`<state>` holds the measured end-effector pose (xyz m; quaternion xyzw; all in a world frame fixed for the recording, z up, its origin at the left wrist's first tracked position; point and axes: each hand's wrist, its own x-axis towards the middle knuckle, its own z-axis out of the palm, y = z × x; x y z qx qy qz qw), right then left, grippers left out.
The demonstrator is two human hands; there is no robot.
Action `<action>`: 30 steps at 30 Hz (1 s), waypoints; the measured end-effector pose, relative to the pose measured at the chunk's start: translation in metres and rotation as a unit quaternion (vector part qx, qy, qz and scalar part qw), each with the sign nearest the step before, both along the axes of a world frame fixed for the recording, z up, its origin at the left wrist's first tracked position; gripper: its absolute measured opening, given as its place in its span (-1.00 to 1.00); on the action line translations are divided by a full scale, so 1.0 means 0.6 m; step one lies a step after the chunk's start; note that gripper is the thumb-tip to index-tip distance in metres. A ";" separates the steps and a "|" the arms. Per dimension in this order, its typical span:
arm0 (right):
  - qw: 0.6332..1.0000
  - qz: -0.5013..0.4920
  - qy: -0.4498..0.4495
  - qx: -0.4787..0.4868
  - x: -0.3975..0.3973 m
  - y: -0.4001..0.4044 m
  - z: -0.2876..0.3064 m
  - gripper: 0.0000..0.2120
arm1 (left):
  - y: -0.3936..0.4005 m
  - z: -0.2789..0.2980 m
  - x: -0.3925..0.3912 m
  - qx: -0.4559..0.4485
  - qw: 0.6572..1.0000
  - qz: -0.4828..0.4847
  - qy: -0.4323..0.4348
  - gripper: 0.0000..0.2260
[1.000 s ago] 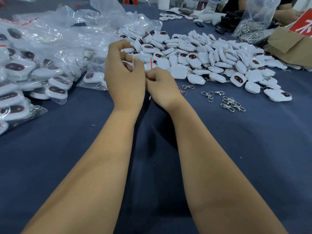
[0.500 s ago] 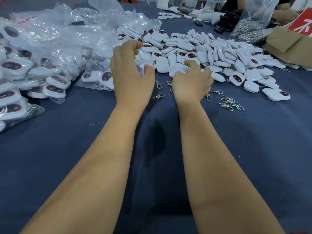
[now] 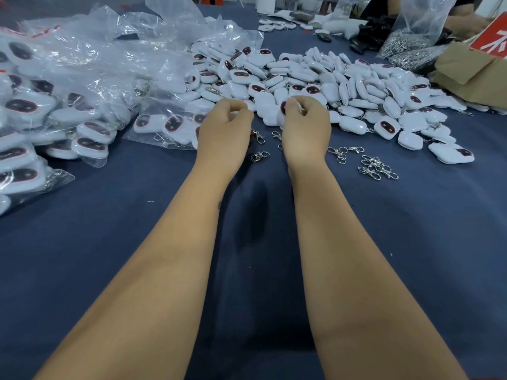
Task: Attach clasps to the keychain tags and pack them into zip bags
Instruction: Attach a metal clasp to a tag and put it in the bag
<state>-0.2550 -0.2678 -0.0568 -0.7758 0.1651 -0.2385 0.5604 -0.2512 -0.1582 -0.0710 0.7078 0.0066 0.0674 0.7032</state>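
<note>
My right hand [image 3: 304, 130] grips a white keychain tag [image 3: 282, 112] with a dark face at the near edge of the big heap of tags [image 3: 356, 86]. My left hand [image 3: 223, 133] hovers beside it with its fingers curled and thumb against forefinger; I see nothing held in it. Loose metal clasps [image 3: 259, 156] lie on the blue cloth between and under the hands, with more clasps [image 3: 375, 167] to the right. A clear zip bag holding tags [image 3: 164, 124] lies just left of my left hand.
Many filled zip bags [image 3: 55, 111] are piled along the left side. At the back right stand a brown cardboard box [image 3: 466, 75] and a plastic bag of metal clasps [image 3: 411, 42]. Blue cloth [image 3: 411, 242] covers the table under my forearms.
The hands, together on a red-striped bag a second ago, have separated. The bag now lies at the left. My right hand has picked a tag from the heap; the left has curled.
</note>
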 end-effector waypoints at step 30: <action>0.951 0.261 -0.002 0.168 -0.003 0.028 -0.002 -0.59 | 0.014 0.020 -0.003 -0.162 0.984 -0.062 0.049 -0.83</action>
